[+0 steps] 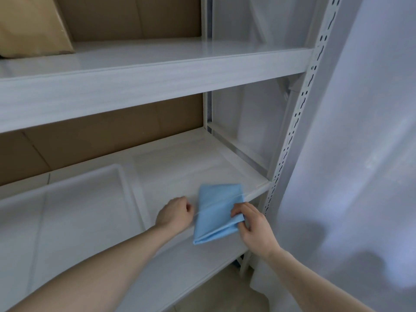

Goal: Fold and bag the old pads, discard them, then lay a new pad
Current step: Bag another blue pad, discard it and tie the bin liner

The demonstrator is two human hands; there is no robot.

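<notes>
Right hand (252, 224) fingers pinch folded blue pad (217, 212) on shelf (171, 172); left hand (174, 213) curled, empty, beside it.

Dim cool light, soft blur, edges bowed

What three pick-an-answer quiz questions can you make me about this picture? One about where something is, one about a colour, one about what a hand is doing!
1. Where is the white tray?
A. Lower shelf, left of the pad
B. Top shelf
C. On the floor

2. What colour is the folded pad?
A. Red
B. Blue
C. Green

3. What is the right hand doing?
A. Hanging free
B. Pressing the tray
C. Pinching the pad

Answers: 1 A, it sits beside the pad on that shelf. 2 B, it is light blue. 3 C, its fingers grip the pad's edge.
</notes>
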